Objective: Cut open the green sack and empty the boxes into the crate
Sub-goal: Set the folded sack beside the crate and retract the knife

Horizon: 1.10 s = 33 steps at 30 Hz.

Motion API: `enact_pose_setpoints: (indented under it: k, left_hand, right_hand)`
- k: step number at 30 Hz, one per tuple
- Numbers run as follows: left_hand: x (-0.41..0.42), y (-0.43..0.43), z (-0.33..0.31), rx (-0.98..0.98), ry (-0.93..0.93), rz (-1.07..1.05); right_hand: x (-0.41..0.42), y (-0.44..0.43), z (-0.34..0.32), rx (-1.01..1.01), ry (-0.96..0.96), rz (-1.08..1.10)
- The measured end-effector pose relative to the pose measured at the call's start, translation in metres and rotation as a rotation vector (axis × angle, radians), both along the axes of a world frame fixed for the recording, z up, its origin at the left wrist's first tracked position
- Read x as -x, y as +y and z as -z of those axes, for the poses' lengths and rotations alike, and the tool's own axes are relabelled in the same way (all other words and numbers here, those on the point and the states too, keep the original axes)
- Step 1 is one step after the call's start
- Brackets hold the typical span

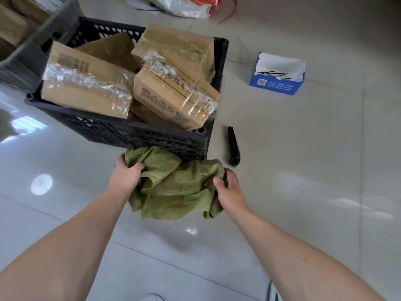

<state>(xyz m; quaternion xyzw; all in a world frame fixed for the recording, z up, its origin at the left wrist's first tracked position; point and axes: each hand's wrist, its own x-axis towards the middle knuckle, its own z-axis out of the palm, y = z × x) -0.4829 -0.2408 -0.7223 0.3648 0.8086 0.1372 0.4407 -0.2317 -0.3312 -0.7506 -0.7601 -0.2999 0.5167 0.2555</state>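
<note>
The green sack (pixel 173 187) is limp and crumpled, held just in front of the black slatted crate (pixel 138 135). My left hand (pixel 127 173) grips its left edge and my right hand (pixel 227 189) grips its right side. Several taped cardboard boxes (pixel 173 98) lie tumbled in the crate, heaped above its rim. A dark green utility knife (pixel 233 146) lies on the tiled floor just right of the crate's near corner, untouched.
A blue open carton (pixel 277 77) with white paper and black cable ties stands to the right. A white and red sack (pixel 186 6) lies at the far top. A grey bin (pixel 26 55) with more cardboard sits at the far left.
</note>
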Motion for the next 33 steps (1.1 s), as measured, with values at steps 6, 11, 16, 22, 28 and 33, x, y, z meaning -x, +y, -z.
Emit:
enact_pose_setpoints:
  k: [6,11,16,22,28,33]
  left_hand:
    - [0.004,0.02,0.0,0.022,0.313,0.044]
    - [-0.009,0.017,-0.019,-0.197,0.511,0.373]
    - [-0.014,-0.008,-0.005,-0.197,0.586,0.807]
    - [-0.032,-0.029,0.034,-0.013,0.635,0.789]
    - [-0.046,-0.017,0.006,-0.238,0.68,0.682]
    - [-0.076,-0.001,-0.013,-0.34,0.422,0.747]
  right_hand:
    - [-0.029,-0.002,-0.008,-0.063,-0.064,0.007]
    - [-0.043,0.016,-0.014,-0.093,-0.068,0.016]
    - [-0.041,0.036,-0.009,-0.033,-0.134,-0.025]
    - [-0.047,0.051,0.007,0.053,-0.223,-0.119]
    - [-0.059,0.072,0.018,0.14,-0.329,-0.162]
    - [-0.058,0.084,0.023,0.109,-0.369,-0.125]
